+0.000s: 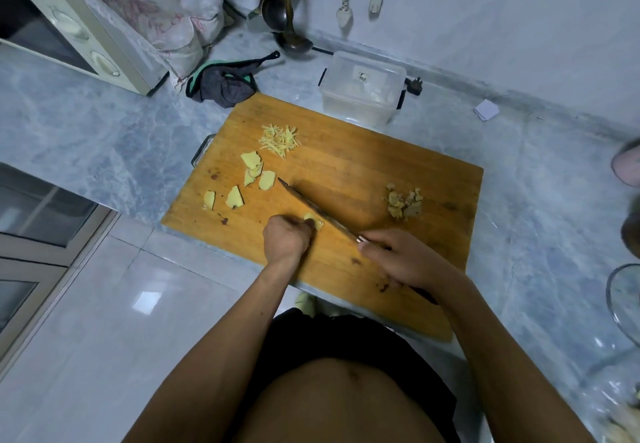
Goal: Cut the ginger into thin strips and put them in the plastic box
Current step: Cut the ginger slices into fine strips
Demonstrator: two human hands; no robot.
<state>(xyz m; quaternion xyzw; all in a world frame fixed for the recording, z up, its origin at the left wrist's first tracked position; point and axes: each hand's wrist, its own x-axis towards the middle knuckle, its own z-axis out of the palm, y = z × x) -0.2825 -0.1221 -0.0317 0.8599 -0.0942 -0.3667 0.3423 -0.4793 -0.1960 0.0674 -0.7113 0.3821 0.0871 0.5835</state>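
On the wooden cutting board (363, 172), my left hand (287, 240) pinches a small piece of ginger (315, 221) against the wood. My right hand (401, 257) grips the handle of a knife (311, 204), whose blade lies right against the ginger piece, tip pointing far left. Several flat ginger slices (254, 172) lie at the board's left. A small pile of thin ginger strips (280, 139) sits near the far edge. A heap of ginger peel (403, 202) lies at the right. The clear plastic box (362, 88) stands just beyond the board.
A microwave (69, 34) stands at the far left on the marble counter (536, 183). A dark cloth (223, 86) lies beside the board's far corner. Ladles (284, 17) hang against the wall. A glass lid (623, 300) sits at the right edge.
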